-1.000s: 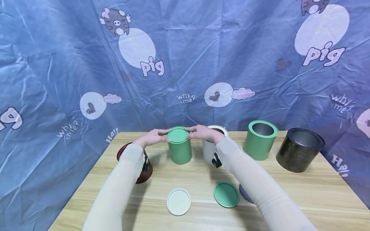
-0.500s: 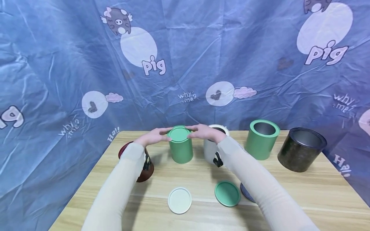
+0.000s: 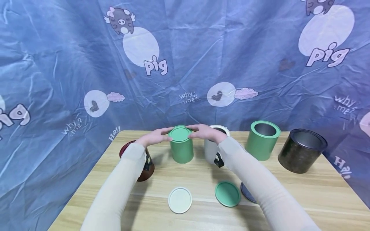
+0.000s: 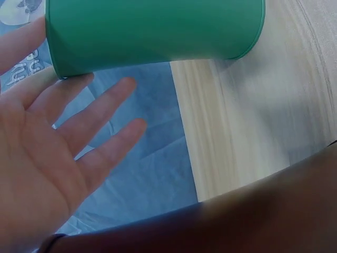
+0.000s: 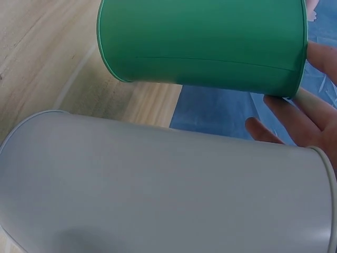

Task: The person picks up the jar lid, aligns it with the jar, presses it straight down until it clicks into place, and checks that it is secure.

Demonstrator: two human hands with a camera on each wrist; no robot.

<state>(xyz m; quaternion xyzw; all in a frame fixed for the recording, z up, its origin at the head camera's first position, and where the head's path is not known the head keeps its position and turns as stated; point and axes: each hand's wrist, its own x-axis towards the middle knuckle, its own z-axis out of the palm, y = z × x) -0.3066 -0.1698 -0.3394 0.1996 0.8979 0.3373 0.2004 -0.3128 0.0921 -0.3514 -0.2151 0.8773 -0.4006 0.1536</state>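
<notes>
A green tin can [image 3: 182, 153] stands upright at the back of the table, a green lid [image 3: 180, 133] on its top. My left hand [image 3: 157, 137] touches the left of the rim, thumb in front and fingers behind. On the opposite side, my right hand [image 3: 203, 132] is at the rim in the same way. The left wrist view shows straight, spread fingers [image 4: 105, 108] beside the green can [image 4: 158, 31], some right at its rim. In the right wrist view, fingertips [image 5: 284, 113] meet the rim, and a white can [image 5: 168, 184] stands close by, partly behind my right hand.
A dark red can [image 3: 146, 173] is partly behind the left forearm. An open green can [image 3: 261, 147] and a black can [image 3: 299, 155] stand at right. In front lie a white lid [image 3: 180, 200], a green lid [image 3: 227, 194] and a dark blue lid [image 3: 246, 193], partly under the right forearm.
The head view has shifted slightly. Both hands stay at the rim of the green can, and the cans and lids keep their places.
</notes>
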